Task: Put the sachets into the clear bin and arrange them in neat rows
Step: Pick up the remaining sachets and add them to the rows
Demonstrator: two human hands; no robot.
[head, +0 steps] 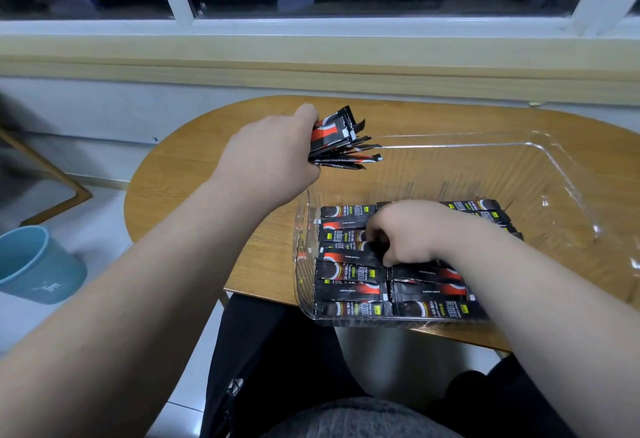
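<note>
Two-handed: gripped spare sachets (pixel 341 141) in left hand (pixel 266 152), pinched one sachet (pixel 351 257) with right hand (pixel 407 233) in the clear bin (pixel 557 164); likely needed squaring flush against its row (pixel 349 287).

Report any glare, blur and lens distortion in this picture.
Head view: the wide-angle lens bows the window sill; room light glints off the clear bin at its right wall; a dark shape at the left edge is smeared; print on the sachets reads soft.
</note>
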